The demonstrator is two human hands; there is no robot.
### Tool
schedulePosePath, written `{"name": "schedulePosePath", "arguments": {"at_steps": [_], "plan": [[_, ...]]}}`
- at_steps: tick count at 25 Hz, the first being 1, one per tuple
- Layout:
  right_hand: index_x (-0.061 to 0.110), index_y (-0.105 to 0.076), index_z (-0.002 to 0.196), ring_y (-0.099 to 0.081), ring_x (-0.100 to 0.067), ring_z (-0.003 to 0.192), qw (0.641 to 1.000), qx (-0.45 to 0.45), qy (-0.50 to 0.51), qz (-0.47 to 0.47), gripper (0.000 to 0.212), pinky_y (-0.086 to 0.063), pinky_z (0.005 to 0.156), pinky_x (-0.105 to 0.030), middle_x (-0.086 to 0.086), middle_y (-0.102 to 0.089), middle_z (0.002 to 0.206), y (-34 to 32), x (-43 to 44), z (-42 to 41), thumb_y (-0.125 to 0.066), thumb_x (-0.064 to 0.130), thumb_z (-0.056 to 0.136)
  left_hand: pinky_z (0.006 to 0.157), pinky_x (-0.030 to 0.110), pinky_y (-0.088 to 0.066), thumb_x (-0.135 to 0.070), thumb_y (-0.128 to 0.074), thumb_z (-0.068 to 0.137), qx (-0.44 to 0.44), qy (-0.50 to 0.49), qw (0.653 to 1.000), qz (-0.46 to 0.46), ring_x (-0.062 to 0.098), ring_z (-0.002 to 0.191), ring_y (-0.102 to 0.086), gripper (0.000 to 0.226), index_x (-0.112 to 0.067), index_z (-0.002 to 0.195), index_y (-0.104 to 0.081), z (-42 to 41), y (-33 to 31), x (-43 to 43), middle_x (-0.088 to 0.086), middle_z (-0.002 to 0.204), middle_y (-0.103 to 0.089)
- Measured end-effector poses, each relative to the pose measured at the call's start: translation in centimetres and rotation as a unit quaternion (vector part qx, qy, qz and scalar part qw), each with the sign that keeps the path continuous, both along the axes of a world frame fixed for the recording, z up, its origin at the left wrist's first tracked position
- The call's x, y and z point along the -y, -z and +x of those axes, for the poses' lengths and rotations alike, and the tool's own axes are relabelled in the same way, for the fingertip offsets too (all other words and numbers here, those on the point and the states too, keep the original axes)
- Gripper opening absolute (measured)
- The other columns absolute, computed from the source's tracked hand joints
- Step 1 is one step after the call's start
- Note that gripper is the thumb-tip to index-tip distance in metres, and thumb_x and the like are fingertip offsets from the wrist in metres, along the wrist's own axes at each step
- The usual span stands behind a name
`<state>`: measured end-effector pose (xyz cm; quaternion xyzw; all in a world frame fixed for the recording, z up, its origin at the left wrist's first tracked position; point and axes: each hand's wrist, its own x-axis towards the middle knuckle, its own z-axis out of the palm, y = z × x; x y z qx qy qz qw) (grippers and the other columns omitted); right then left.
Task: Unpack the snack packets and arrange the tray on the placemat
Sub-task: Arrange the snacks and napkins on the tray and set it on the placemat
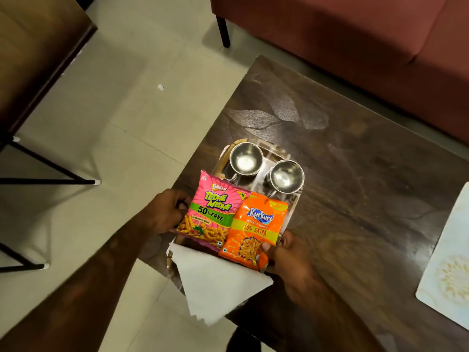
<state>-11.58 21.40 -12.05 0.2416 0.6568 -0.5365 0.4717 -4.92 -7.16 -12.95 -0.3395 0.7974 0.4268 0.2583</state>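
The tray (264, 166) is held at the near corner of the dark wooden surface (355, 161), part of it hanging out over the tiled floor (127, 123). Whether it rests there or is carried cannot be told. The grip of the left hand (165, 212) is closed round the tray's left rim. The grip of the right hand (289, 260) is clamped on the right rim, the thumb pressed onto the orange packet (256, 227).

Everything on the tray lies loose, so any tilt is judged risky. The two steel cups (245, 160) (286, 177) could slide or topple. The pink packet (213, 212), overlapped by the orange one, could slip off. The folded paper napkins (215, 283) already stick out past the near rim and could be dropped onto the floor. The placemat (449, 262) lies well apart at the right edge, so a long level carry is called for.

On the pink packet "Bingo!", "Tedhe Medhe", "50% FREE" and "Masala Tadka" can be read, with a "5" flash. On the orange one "Kurkure", "Masala Munch" and "50% EXTRA" are seen. Both appear unopened.
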Motion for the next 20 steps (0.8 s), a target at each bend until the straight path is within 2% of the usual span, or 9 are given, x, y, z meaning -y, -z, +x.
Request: {"name": "schedulePosePath", "arguments": {"at_steps": [2,6,8,10,12,15,16,18,20], "plan": [[0.007,-0.065,0.123,-0.065,-0.024,0.065,1.0,-0.005,-0.001,-0.003,0.027,-0.061,0.082,-0.05,-0.014,-0.072,0.087,0.0,-0.6,0.1,-0.053,-0.011,0.107,0.061,0.039,-0.058,0.003,-0.061,0.09,0.002,-0.018,1.0,-0.005,0.029,0.068,-0.067,0.019,-0.013,0.081,-0.065,0.3,0.2,0.0,0.011,0.072,-0.068],[-0.005,-0.065,0.129,-0.064,-0.016,0.048,1.0,-0.021,-0.004,-0.001,0.026,-0.06,0.065,-0.035,-0.009,-0.067,0.066,-0.7,-3.4,0.3,-0.052,-0.013,0.107,0.068,0.032,-0.05,-0.017,-0.074,0.087,0.021,-0.039,0.995,-0.088,0.024,0.077,-0.065,0.009,-0.018,0.088,-0.065,0.8,0.2,0.7,0.002,0.079,-0.067],[-0.001,-0.066,0.128,-0.074,-0.013,0.052,1.0,-0.021,0.014,0.004,0.028,-0.063,0.056,-0.032,-0.007,-0.076,0.073,-1.5,-5.0,0.0,-0.054,-0.013,0.106,0.069,0.032,-0.049,-0.02,-0.071,0.089,0.026,-0.038,0.993,-0.112,0.023,0.079,-0.063,0.008,-0.016,0.093,-0.065,1.0,-0.1,1.1,0.003,0.085,-0.068],[0.003,-0.067,0.129,-0.081,-0.021,0.066,0.999,-0.013,0.03,0.017,0.03,-0.064,0.053,-0.031,-0.011,-0.084,0.092,-2.0,-6.5,-0.3,-0.055,-0.011,0.106,0.069,0.032,-0.045,-0.02,-0.067,0.092,0.022,-0.028,0.989,-0.147,0.023,0.08,-0.061,0.007,-0.014,0.097,-0.066,1.1,-0.3,1.3,0.007,0.094,-0.068],[0.002,-0.066,0.134,-0.079,-0.034,0.08,0.998,-0.012,0.034,0.048,0.031,-0.065,0.06,-0.035,-0.023,-0.081,0.116,-1.6,-8.0,-0.5,-0.056,-0.009,0.106,0.071,0.031,-0.042,-0.019,-0.065,0.093,0.018,-0.032,0.984,-0.177,0.024,0.083,-0.06,0.01,-0.014,0.1,-0.068,1.0,-0.2,1.3,0.012,0.101,-0.066],[-0.001,-0.065,0.136,-0.076,-0.04,0.089,0.996,-0.012,0.033,0.077,0.031,-0.065,0.076,-0.044,-0.029,-0.077,0.122,-0.3,-9.6,-0.7,-0.056,-0.007,0.107,0.072,0.033,-0.042,-0.019,-0.066,0.092,0.019,-0.03,0.975,-0.218,0.024,0.082,-0.057,0.012,-0.01,0.1,-0.069,0.9,0.1,1.2,0.014,0.103,-0.064],[0.002,-0.066,0.132,-0.078,-0.039,0.084,0.996,-0.01,0.035,0.086,0.027,-0.065,0.074,-0.044,-0.027,-0.078,0.116,0.0,-10.0,-0.8,-0.057,-0.006,0.108,0.072,0.033,-0.043,-0.018,-0.067,0.091,0.018,-0.027,0.973,-0.228,0.026,0.083,-0.057,0.012,-0.009,0.099,-0.069,0.9,0.1,1.3,0.014,0.101,-0.064],[0.015,-0.067,0.113,-0.081,-0.024,0.066,0.994,-0.003,0.042,0.1,0.022,-0.065,0.056,-0.036,-0.014,-0.079,0.101,0.4,-10.5,-0.8,-0.057,-0.003,0.108,0.071,0.034,-0.044,-0.017,-0.066,0.091,0.019,-0.024,0.972,-0.234,0.028,0.083,-0.06,0.007,-0.011,0.095,-0.068,1.0,0.1,1.5,0.011,0.096,-0.066],[0.023,-0.064,0.102,-0.08,-0.018,0.064,0.993,0.006,0.041,0.109,0.028,-0.062,0.049,-0.032,-0.008,-0.078,0.099,0.8,-10.9,-0.7,-0.056,-0.003,0.108,0.066,0.034,-0.044,-0.017,-0.066,0.091,0.026,-0.031,0.973,-0.226,0.028,0.082,-0.062,0.002,-0.016,0.09,-0.064,1.1,0.1,1.8,0.007,0.091,-0.067]]}}
